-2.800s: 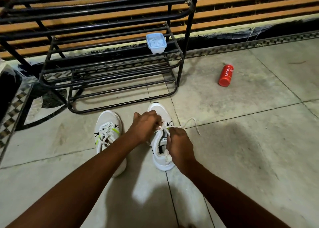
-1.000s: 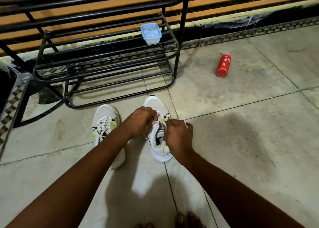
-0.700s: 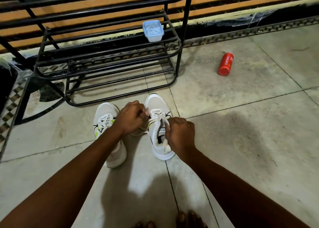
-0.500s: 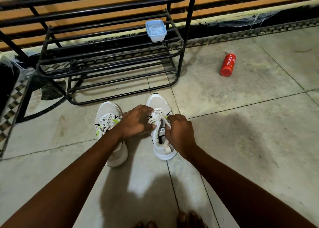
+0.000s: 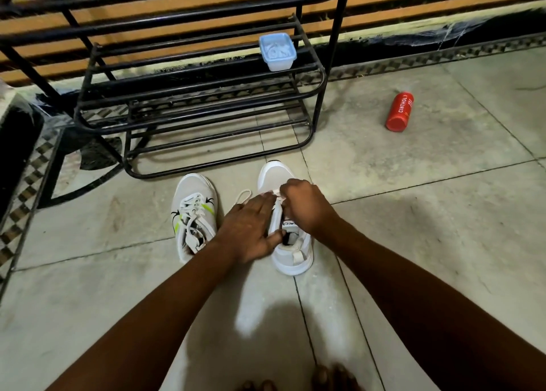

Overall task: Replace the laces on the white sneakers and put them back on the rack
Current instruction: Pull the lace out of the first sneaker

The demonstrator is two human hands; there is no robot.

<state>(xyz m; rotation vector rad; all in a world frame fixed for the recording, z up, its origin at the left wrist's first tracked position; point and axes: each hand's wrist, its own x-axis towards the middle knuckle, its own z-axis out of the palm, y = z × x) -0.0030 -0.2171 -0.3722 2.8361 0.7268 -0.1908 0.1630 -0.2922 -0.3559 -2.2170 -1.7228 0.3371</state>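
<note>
Sneaker [image 5: 291,251] between both hands, lace seemingly pinched.

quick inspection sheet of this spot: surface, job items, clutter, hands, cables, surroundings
surface: grey tiled floor, dark grout lines.
job's things: two white sneakers side by side on the floor; left sneaker laced, right sneaker being laced, lace loop free beside it; black metal shoe rack behind them.
clutter: red Cinthol bottle lying on the floor; pale blue lidded container on a rack shelf.
hands: left hand flat against the right sneaker; right hand pinching at its laces.
cables: nothing seen.
surroundings: orange-and-black slatted wall.
</note>
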